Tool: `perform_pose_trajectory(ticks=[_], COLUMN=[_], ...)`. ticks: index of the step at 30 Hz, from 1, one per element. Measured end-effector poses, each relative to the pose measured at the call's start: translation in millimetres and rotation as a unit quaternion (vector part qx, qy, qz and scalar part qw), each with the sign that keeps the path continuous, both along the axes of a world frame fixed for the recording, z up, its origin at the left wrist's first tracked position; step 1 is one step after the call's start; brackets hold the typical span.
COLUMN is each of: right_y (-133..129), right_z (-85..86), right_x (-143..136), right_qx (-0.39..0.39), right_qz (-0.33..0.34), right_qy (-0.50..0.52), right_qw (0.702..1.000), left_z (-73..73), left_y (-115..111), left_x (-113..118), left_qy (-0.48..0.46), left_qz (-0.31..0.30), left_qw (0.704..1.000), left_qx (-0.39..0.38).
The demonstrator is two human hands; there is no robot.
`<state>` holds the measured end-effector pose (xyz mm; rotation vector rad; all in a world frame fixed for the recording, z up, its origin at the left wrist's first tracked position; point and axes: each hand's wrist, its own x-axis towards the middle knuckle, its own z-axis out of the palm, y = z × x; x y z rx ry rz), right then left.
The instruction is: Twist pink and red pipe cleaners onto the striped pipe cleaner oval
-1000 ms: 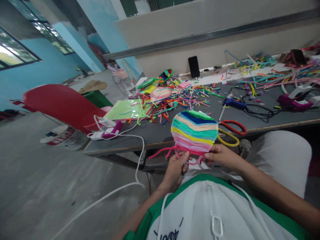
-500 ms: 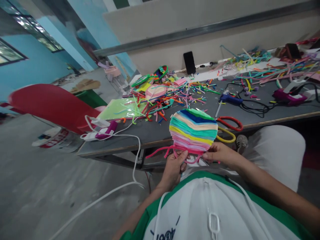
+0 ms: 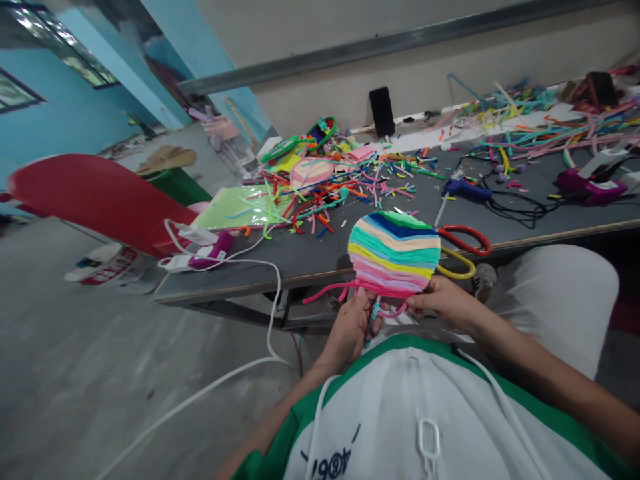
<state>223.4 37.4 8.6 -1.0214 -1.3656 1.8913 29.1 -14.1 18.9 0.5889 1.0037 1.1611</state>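
A rounded piece of striped pipe cleaners (image 3: 395, 253), in green, blue, peach, teal, yellow, pink and red, is held over the table's front edge. My left hand (image 3: 353, 323) is closed on its lower left edge, where pink strands stick out to the left. Beside those fingers a small teal twisted piece (image 3: 375, 310) shows under the striped piece. My right hand (image 3: 440, 300) pinches the lower right edge. Scissors with one red and one yellow handle (image 3: 463, 241) lie just right of the striped piece, their blades partly hidden.
Pipe cleaner scraps (image 3: 325, 193) litter the grey table (image 3: 295, 257). A blue glue gun (image 3: 467, 189) lies behind the scissors. A black phone (image 3: 382, 112) leans at the wall. A purple and white power strip (image 3: 213, 250) with a white cable sits at the left corner; a red chair (image 3: 95, 200) stands beyond.
The striped piece has tilted slightly, its left side raised. The teal twisted piece now shows by my left fingers. The camera view has shifted slightly.
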Motion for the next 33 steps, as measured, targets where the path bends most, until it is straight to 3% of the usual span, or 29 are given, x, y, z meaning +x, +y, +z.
perform_pose_trajectory(ticks=[13,19,33], right_y=[0,-2,-5], right_z=[-1.6,1.3,5.4], right_x=[0,-3,-7], right_qx=[-0.02,-0.019,-0.009], right_qz=[0.004,0.006,0.012], right_qy=[0.032,0.039,0.027], right_qw=[0.999,0.999,1.0], left_z=[0.2,2.0,-15.7], left_y=[0,-2,0], left_x=[-1,1,1], left_qy=[-0.059,0.001,0.072], left_qz=[-0.017,0.03,0.061], left_qw=[0.998,0.999,0.995], left_qx=[-0.002,0.011,0.031])
